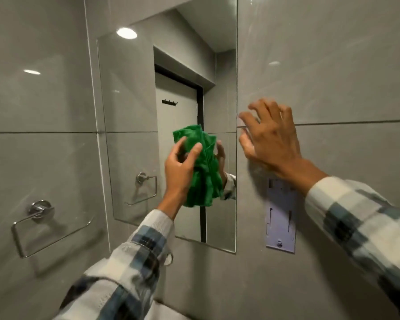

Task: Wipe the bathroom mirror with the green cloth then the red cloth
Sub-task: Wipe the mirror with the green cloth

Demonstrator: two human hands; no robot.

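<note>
Head view: left hand (179, 167) clamps green cloth (202, 167) at mirror (129, 116) center-right; right hand (269, 137) splayed, empty, on wall. Loose bunching may slip, leave streaks.

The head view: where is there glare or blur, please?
Head view: ceiling-light glare reflects in the mirror and on the glossy tiles; the right hand looks slightly motion-blurred; wide-angle distortion bends the mirror's edges; the green cloth stays sharp.
</note>
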